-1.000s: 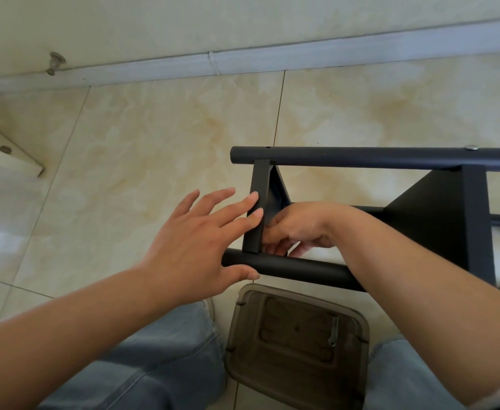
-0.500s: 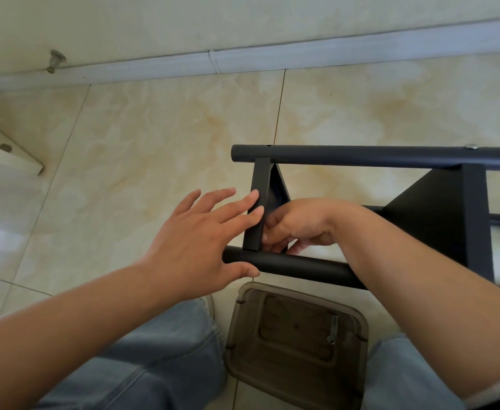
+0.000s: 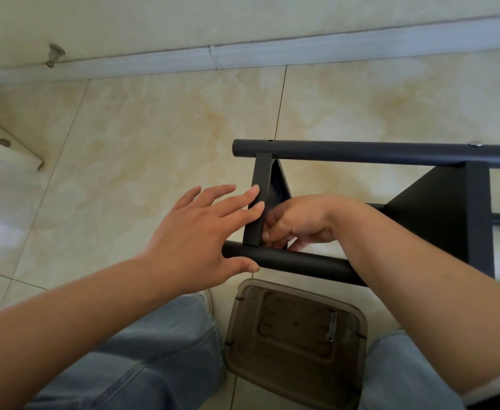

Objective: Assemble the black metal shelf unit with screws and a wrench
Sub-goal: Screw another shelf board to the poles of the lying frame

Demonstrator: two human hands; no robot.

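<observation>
The black metal shelf unit (image 3: pixel 390 152) lies on its side on the tiled floor, its round posts running left to right. A small end shelf panel (image 3: pixel 259 202) sits between the far post and the near post (image 3: pixel 302 263). My left hand (image 3: pixel 195 241) presses on the panel's edge with straight fingers, its thumb against the near post. My right hand (image 3: pixel 296 221) reaches behind that panel with its fingers curled; what they hold is hidden. A silver screw head (image 3: pixel 476 143) shows on the far post. A larger shelf panel (image 3: pixel 438 220) stands to the right.
A smoky translucent plastic lid or tray (image 3: pixel 296 338) lies on the floor between my knees, with a small metal wrench (image 3: pixel 332 325) on it. A white board (image 3: pixel 3 143) lies at the far left. A baseboard (image 3: pixel 242 54) and wall run along the back.
My right hand has shifted slightly behind the small panel. My left hand stays pressed on the panel's edge.
</observation>
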